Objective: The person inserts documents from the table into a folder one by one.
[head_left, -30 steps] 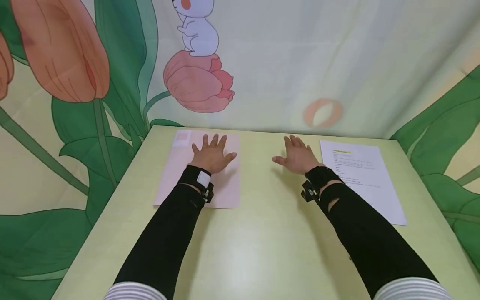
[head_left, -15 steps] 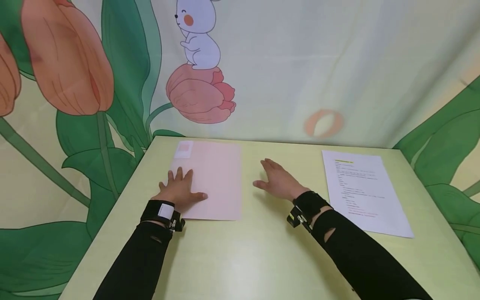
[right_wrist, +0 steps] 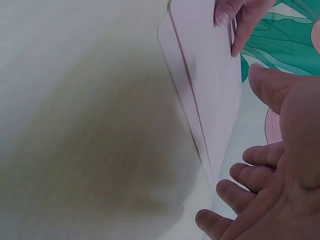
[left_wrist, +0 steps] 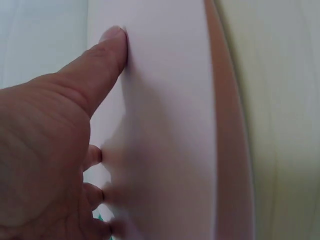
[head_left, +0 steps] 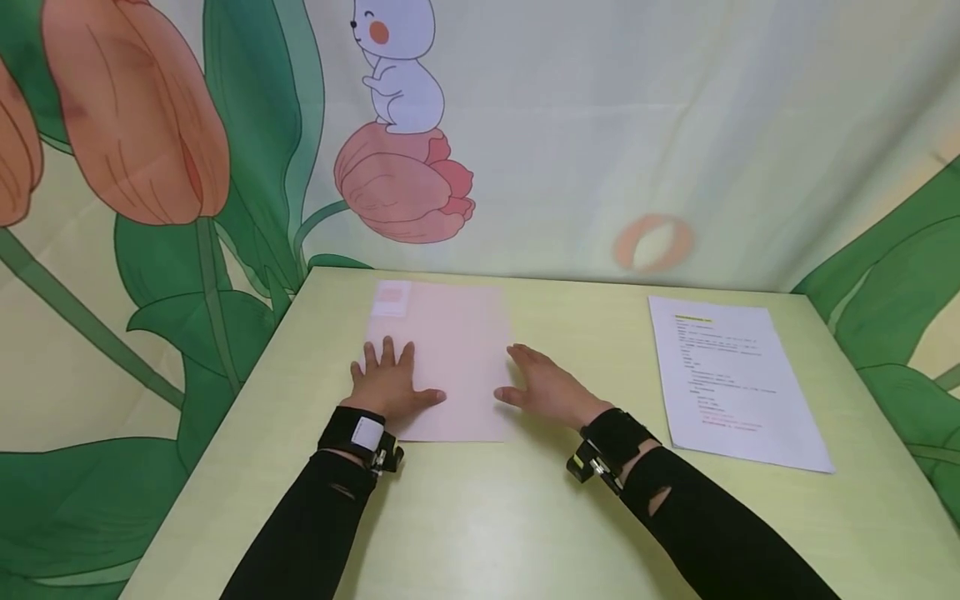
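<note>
A pale pink paper folder (head_left: 459, 333) lies on the table, with a white label (head_left: 392, 298) at its upper left corner. My left hand (head_left: 388, 388) rests on its lower left part, fingers spread and thumb pointing right. In the left wrist view, the thumb (left_wrist: 112, 47) and fingertips touch the cover, and the near edge shows two layers slightly apart. Beside the folder's right edge is my right hand (head_left: 553, 392), fingers extended and holding nothing. The right wrist view shows those fingers (right_wrist: 235, 197) loosely bent, near the folder's layered edge (right_wrist: 187, 85).
White printed paper (head_left: 738, 392) with a yellow highlighted line lies to the right on the pale yellow table (head_left: 480, 525). Behind the table hangs a curtain (head_left: 555, 158) printed with tulips, leaves and a white animal. Each wrist wears a black strap with a small camera.
My left hand came back toward the body onto the folder's lower left, then moved right as the folder slid right with it. My right hand moved left and nearer, up to the folder's edge.
</note>
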`<act>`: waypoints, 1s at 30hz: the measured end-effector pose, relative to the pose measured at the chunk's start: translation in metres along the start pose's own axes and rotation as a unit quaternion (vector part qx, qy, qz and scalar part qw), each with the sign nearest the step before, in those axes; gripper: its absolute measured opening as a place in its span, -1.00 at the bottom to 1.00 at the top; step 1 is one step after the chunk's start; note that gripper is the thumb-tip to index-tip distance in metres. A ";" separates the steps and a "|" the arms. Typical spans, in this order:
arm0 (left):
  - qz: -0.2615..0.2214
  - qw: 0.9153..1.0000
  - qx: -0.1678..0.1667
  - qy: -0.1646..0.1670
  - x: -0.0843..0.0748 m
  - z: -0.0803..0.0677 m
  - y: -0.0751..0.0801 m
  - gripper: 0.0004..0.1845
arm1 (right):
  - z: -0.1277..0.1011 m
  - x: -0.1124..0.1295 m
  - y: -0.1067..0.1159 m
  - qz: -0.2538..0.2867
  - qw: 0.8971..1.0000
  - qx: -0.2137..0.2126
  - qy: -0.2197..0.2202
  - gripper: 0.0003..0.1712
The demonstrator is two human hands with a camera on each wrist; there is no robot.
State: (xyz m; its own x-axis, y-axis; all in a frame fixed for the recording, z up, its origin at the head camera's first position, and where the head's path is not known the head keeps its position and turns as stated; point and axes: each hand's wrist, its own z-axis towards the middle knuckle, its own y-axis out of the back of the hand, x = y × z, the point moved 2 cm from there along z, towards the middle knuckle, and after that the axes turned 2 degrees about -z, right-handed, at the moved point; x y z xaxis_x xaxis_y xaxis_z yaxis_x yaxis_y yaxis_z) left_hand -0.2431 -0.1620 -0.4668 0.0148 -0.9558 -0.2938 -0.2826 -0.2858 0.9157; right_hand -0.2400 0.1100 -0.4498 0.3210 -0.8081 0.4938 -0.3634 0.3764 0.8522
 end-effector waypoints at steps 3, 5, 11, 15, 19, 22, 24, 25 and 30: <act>0.004 1.000 0.006 0.008 -0.014 -0.004 -0.003 0.20 | -0.005 -0.001 -0.004 -0.011 1.000 0.005 0.000 0.01; 0.003 1.000 0.005 0.007 -0.024 -0.007 -0.006 0.18 | -0.009 -0.002 -0.006 -0.024 1.000 0.008 0.007 -0.01; -0.009 1.000 0.005 -0.021 -0.046 -0.012 -0.013 0.14 | -0.024 -0.009 -0.009 -0.057 0.997 0.020 0.040 -0.10; -0.018 0.999 0.004 -0.049 -0.057 -0.018 -0.017 0.11 | -0.036 -0.017 -0.007 -0.057 0.997 0.015 0.050 -0.15; -0.014 0.997 -0.001 -0.074 -0.063 -0.019 -0.023 0.09 | -0.046 -0.026 -0.004 -0.051 0.998 0.012 0.042 -0.17; -0.012 0.995 0.002 -0.095 -0.067 -0.022 -0.028 0.08 | -0.054 -0.034 -0.003 -0.055 0.998 0.007 0.037 -0.17; -0.015 0.994 0.003 -0.110 -0.071 -0.025 -0.030 0.07 | -0.059 -0.039 -0.001 -0.051 0.998 0.004 0.031 -0.17; -0.016 0.993 0.005 -0.116 -0.072 -0.027 -0.031 0.07 | -0.061 -0.041 -0.001 -0.050 0.998 0.002 0.028 -0.16; -0.021 0.989 0.016 -0.144 -0.080 -0.035 -0.036 0.08 | -0.076 -0.050 0.002 -0.036 0.999 -0.007 0.011 -0.17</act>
State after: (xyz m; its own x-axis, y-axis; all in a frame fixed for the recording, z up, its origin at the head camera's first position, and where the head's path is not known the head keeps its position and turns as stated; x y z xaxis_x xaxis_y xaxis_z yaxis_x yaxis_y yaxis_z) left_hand -0.2003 -0.0779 -0.4669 -0.2454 -0.8823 -0.4017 -0.3171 -0.3185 0.8933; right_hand -0.1902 0.1860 -0.4598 0.3652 -0.8229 0.4353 -0.3265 0.3247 0.8877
